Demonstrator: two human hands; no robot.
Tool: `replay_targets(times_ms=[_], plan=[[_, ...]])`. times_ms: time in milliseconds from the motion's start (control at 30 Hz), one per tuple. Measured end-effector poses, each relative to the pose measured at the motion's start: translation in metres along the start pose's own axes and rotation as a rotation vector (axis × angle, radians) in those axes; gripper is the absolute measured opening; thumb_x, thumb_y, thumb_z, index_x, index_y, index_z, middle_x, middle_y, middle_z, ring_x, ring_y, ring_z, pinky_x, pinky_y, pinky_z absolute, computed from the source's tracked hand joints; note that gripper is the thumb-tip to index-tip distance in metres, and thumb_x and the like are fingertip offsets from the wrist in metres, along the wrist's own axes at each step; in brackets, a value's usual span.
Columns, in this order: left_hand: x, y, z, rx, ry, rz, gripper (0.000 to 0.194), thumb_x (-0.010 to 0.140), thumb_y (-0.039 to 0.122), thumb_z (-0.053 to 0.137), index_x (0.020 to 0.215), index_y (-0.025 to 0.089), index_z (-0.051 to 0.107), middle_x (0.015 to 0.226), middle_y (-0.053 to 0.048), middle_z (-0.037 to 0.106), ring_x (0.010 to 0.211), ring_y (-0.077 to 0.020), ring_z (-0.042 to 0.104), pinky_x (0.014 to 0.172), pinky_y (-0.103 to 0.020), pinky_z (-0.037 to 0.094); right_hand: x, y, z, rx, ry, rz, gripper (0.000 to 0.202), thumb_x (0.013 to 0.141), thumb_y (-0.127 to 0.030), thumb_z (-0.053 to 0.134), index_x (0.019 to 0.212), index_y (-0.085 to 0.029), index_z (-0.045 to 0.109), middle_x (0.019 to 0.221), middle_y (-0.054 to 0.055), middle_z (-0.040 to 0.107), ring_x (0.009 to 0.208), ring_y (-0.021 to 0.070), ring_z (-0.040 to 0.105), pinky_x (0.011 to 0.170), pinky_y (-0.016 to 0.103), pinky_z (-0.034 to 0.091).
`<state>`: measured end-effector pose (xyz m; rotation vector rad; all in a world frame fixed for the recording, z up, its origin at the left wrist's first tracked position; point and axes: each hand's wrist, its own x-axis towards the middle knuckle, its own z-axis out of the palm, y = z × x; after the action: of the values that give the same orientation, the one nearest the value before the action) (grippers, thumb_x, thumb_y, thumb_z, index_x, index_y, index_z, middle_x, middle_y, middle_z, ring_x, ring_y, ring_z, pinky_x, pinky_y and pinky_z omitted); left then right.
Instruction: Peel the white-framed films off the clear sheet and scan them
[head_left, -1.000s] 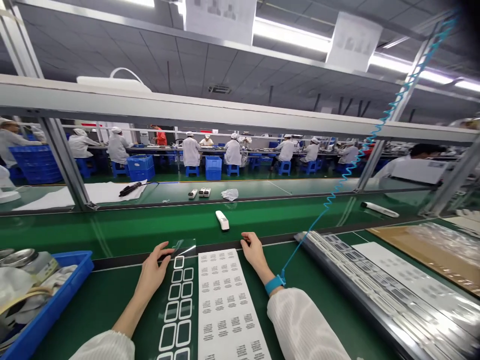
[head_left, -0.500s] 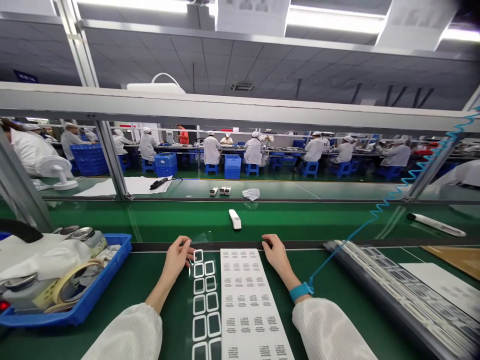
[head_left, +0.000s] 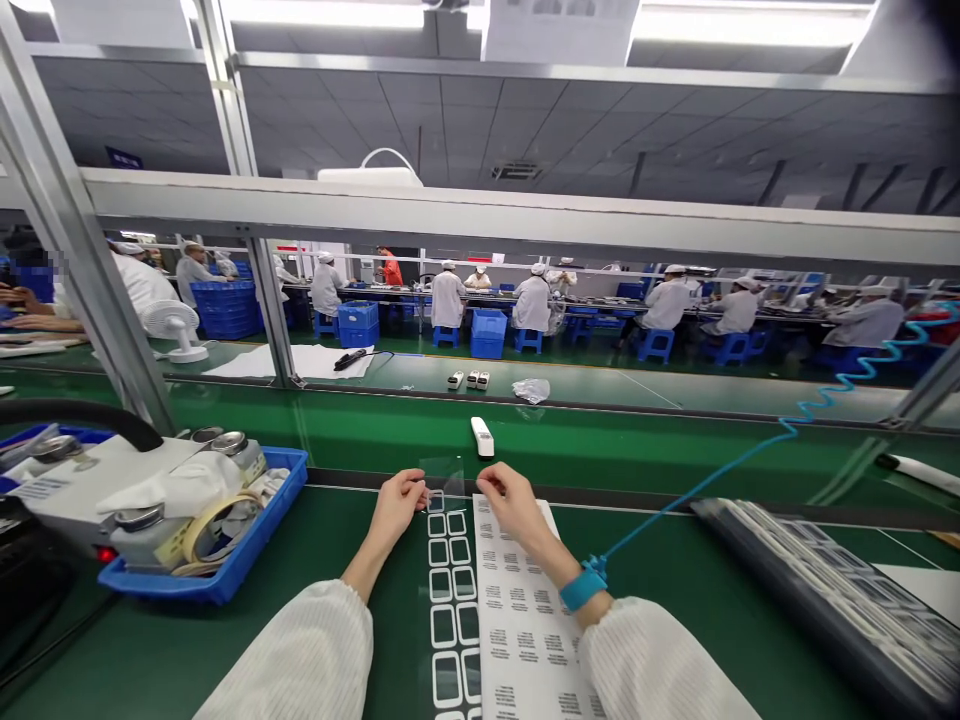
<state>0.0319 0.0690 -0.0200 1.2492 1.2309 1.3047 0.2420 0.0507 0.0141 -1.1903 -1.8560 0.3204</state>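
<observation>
My left hand [head_left: 401,498] pinches the upper left edge of a clear film sheet [head_left: 443,583] printed with white rounded frames in two columns. The film lies lengthwise toward me, its clear top end lifted slightly. To its right is a white label sheet [head_left: 517,610] bearing rows of small black text blocks. Over the label sheet's top end is my right hand [head_left: 514,505], thumb and fingertips drawn together close to the film's right edge. Whether anything is between those fingertips is hidden. A blue wrist strap [head_left: 583,588] with a coiled cord circles my right wrist.
At left stands a blue tray [head_left: 217,585] with jars, tape rolls and cloth. A dark-edged stack of framed sheets [head_left: 832,600] lies at right. Ahead, a white handheld device [head_left: 482,437] rests on the green belt [head_left: 390,440]. Co-workers in white sit farther back.
My right hand has moved left from the label sheet's right corner toward the film. My left hand keeps its pinch on the film. The camera view has turned left.
</observation>
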Motion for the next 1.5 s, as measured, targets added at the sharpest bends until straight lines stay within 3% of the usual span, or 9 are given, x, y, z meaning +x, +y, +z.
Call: replay_targets(times_ms=[100, 233, 700, 833, 967, 1133, 1233, 1333, 1500], plan=[[0.002, -0.003, 0.001, 0.01, 0.02, 0.02, 0.029, 0.073, 0.027, 0.063, 0.096, 0.01, 0.058, 0.066, -0.004, 0.068, 0.058, -0.0143, 0.063, 0.057, -0.024, 0.052, 0.006, -0.015, 0.027, -0.031, -0.081, -0.053, 0.015, 0.085, -0.013, 0.05, 0.075, -0.02, 0.059, 0.077, 0.0, 0.06, 0.071, 0.017, 0.055, 0.068, 0.029, 0.038], [0.004, -0.005, 0.002, 0.024, 0.036, 0.046, 0.029, 0.074, 0.025, 0.062, 0.098, 0.011, 0.056, 0.062, -0.003, 0.067, 0.055, -0.0144, 0.063, 0.056, -0.024, 0.053, 0.009, -0.018, 0.047, -0.08, -0.123, -0.064, 0.019, 0.086, -0.008, 0.049, 0.075, -0.019, 0.06, 0.079, 0.001, 0.059, 0.071, 0.0169, 0.055, 0.07, 0.031, 0.035], [0.005, -0.013, 0.003, 0.083, 0.038, 0.119, 0.028, 0.075, 0.028, 0.056, 0.099, 0.017, 0.048, 0.061, 0.0, 0.065, 0.053, -0.015, 0.061, 0.054, -0.025, 0.049, 0.01, -0.018, 0.056, -0.078, -0.114, -0.128, 0.019, 0.084, -0.008, 0.045, 0.07, -0.019, 0.051, 0.071, 0.001, 0.054, 0.065, 0.0174, 0.05, 0.065, 0.029, 0.031], [0.005, -0.012, 0.002, 0.107, 0.062, 0.157, 0.023, 0.076, 0.027, 0.053, 0.095, 0.02, 0.042, 0.056, 0.004, 0.061, 0.049, -0.0129, 0.057, 0.052, -0.022, 0.043, 0.003, -0.035, 0.045, -0.002, -0.122, -0.202, 0.019, 0.088, -0.016, 0.042, 0.072, -0.019, 0.051, 0.076, 0.002, 0.054, 0.07, 0.018, 0.049, 0.07, 0.031, 0.032], [0.004, -0.011, 0.0, 0.124, 0.063, 0.174, 0.023, 0.077, 0.03, 0.052, 0.094, 0.021, 0.04, 0.061, 0.004, 0.062, 0.051, -0.0122, 0.055, 0.057, -0.023, 0.043, -0.002, -0.036, 0.017, 0.116, -0.037, -0.13, 0.02, 0.092, -0.026, 0.043, 0.076, -0.02, 0.053, 0.076, 0.002, 0.054, 0.07, 0.0183, 0.048, 0.069, 0.03, 0.035], [0.004, -0.011, 0.0, 0.132, 0.051, 0.161, 0.027, 0.076, 0.037, 0.052, 0.095, 0.021, 0.041, 0.066, 0.0, 0.064, 0.057, -0.0153, 0.059, 0.057, -0.026, 0.046, -0.013, 0.02, -0.039, 0.312, 0.164, 0.122, 0.029, 0.084, -0.045, 0.057, 0.072, -0.019, 0.057, 0.064, 0.001, 0.053, 0.056, 0.0155, 0.045, 0.051, 0.026, 0.034], [0.004, -0.013, 0.0, 0.14, 0.043, 0.159, 0.03, 0.075, 0.039, 0.053, 0.096, 0.021, 0.042, 0.066, 0.0, 0.064, 0.059, -0.0164, 0.06, 0.059, -0.028, 0.048, -0.025, 0.062, -0.065, 0.449, 0.315, 0.281, 0.042, 0.074, -0.059, 0.063, 0.072, -0.018, 0.057, 0.049, -0.005, 0.04, 0.042, 0.011, 0.033, 0.04, 0.023, 0.025], [0.005, -0.014, -0.003, 0.166, 0.037, 0.16, 0.032, 0.072, 0.037, 0.056, 0.097, 0.02, 0.044, 0.069, 0.0, 0.065, 0.06, -0.0158, 0.06, 0.063, -0.029, 0.05, -0.033, 0.087, -0.075, 0.587, 0.42, 0.394, 0.049, 0.066, -0.065, 0.067, 0.073, -0.018, 0.055, 0.042, -0.011, 0.027, 0.035, 0.0069, 0.02, 0.036, 0.021, 0.014], [0.006, -0.014, -0.007, 0.206, 0.037, 0.161, 0.035, 0.068, 0.041, 0.061, 0.093, 0.018, 0.051, 0.08, -0.003, 0.063, 0.063, -0.0155, 0.061, 0.063, -0.03, 0.052, -0.032, 0.093, -0.072, 0.742, 0.498, 0.471, 0.047, 0.06, -0.058, 0.075, 0.072, -0.017, 0.054, 0.043, -0.011, 0.029, 0.035, 0.0049, 0.022, 0.035, 0.019, 0.014]])
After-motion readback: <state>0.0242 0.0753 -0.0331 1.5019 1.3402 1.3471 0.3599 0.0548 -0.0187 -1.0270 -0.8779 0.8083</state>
